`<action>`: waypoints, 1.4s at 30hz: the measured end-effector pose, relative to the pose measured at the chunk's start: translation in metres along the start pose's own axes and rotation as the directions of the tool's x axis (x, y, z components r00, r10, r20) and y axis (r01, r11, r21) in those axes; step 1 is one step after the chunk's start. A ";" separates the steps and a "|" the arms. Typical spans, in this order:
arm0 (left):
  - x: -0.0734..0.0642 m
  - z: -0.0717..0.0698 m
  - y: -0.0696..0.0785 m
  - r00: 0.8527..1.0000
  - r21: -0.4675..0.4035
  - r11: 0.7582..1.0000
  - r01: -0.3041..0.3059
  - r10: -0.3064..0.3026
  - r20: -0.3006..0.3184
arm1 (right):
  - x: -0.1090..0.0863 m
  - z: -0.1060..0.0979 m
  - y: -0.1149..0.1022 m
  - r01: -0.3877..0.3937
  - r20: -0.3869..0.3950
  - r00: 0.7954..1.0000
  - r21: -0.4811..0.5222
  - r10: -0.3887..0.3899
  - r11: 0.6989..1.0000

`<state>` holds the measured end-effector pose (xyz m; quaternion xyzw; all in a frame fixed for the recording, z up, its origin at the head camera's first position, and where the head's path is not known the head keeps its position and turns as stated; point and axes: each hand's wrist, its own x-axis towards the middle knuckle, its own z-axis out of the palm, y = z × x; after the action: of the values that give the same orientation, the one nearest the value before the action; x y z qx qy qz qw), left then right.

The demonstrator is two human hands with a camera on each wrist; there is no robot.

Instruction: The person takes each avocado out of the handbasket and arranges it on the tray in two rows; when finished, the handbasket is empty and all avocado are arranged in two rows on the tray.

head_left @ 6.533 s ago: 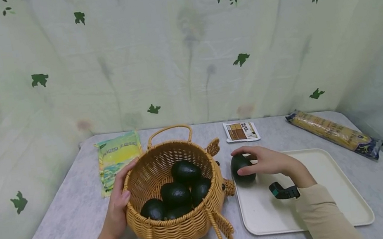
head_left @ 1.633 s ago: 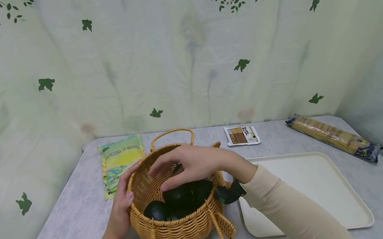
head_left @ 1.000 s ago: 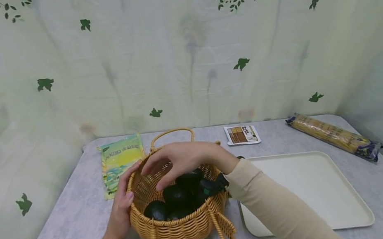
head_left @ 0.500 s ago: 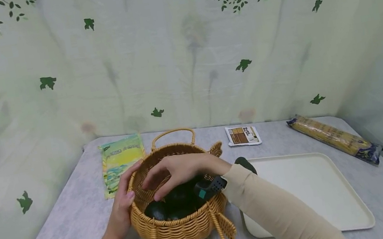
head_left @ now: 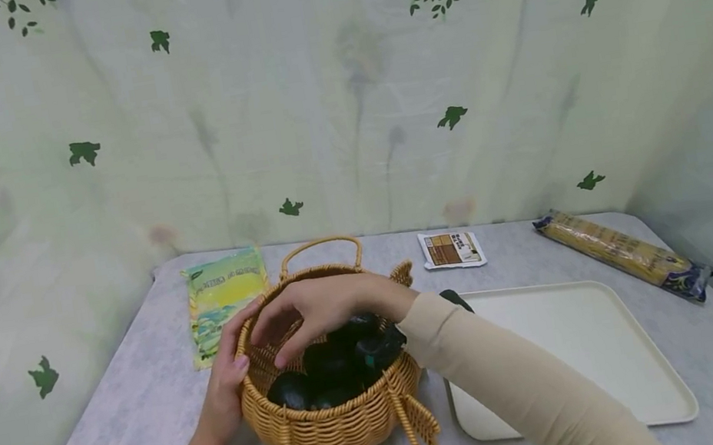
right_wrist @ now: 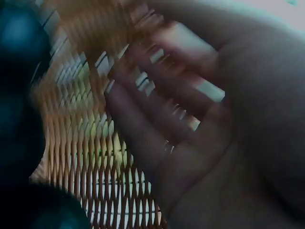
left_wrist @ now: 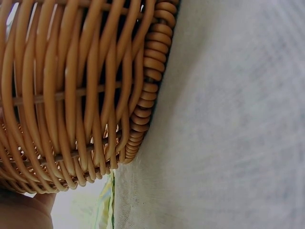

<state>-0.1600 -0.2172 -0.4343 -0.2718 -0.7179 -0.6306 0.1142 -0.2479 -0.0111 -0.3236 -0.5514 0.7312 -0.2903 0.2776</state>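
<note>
A round wicker basket (head_left: 337,435) with an animal face on its right side stands on the table in the head view. Several dark, glossy avocados (head_left: 288,392) lie inside, toward the near and right side. My left hand (head_left: 223,387) grips the basket's left rim, thumb on the edge and fingers along the outside. The left wrist view shows the woven wall (left_wrist: 71,95) close up. Over the basket's opening, my right hand (head_left: 324,307) reaches in with bent, loose fingers. In the right wrist view that hand (right_wrist: 186,152) is empty, with avocados (right_wrist: 21,129) beside it.
A cream tray (head_left: 579,343) lies right of the basket, partly under my right forearm. Behind are a green-yellow packet (head_left: 223,290), a small white-brown packet (head_left: 452,249) and a long pack of noodles (head_left: 621,254). Patterned cloth (head_left: 337,101) encloses the table's back and sides.
Earlier my right hand held an avocado at the tray's left edge; that avocado is gone from there. The hand is now over the basket, slightly further left than a second ago. The left hand stays put.
</note>
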 end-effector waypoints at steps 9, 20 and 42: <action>0.000 0.001 -0.002 0.999 0.041 0.999 -0.031 0.032 -0.018 | 0.008 0.009 0.001 -0.076 0.108 0.990 -0.106 0.088 0.991; 0.001 -0.001 -0.004 0.999 0.061 0.998 -0.033 0.034 -0.028 | 0.007 0.013 0.008 -0.091 0.164 0.981 -0.051 0.098 0.995; 0.000 0.000 -0.005 0.999 0.014 1.000 0.011 -0.010 -0.033 | 0.012 0.016 0.014 -0.178 0.190 0.964 -0.066 0.187 0.982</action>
<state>-0.1625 -0.2178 -0.4382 -0.2569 -0.7219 -0.6304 0.1246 -0.2482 -0.0210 -0.3457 -0.5141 0.7550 -0.1901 0.3599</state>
